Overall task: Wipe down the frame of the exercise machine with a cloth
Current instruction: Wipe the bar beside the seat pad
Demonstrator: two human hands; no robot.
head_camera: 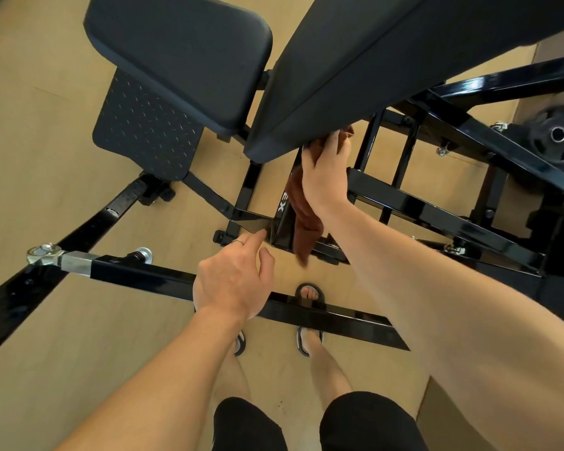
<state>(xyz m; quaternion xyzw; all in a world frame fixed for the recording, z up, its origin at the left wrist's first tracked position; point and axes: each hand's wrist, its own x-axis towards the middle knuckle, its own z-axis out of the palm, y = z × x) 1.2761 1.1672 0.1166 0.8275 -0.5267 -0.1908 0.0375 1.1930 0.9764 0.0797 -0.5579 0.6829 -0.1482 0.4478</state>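
Light wooden floor [46, 131] below, black sandals [309, 296] on both feet, black shorts [368, 421], a round weight plate [555, 138] at far right.

Your right hand [324, 172] grips a brown cloth [303, 216] against the black frame [282, 222], just under the long pad [372, 60]; cloth hangs down below your wrist. Your left hand [233, 279] rests on the near crossbar [323, 315], fingers relaxed, index w/ ring pointing toward the frame post. Seat pad [176, 53] & footplate [147, 135] lie beyond your left hand. Weight plate [555, 136] far right of your right hand.
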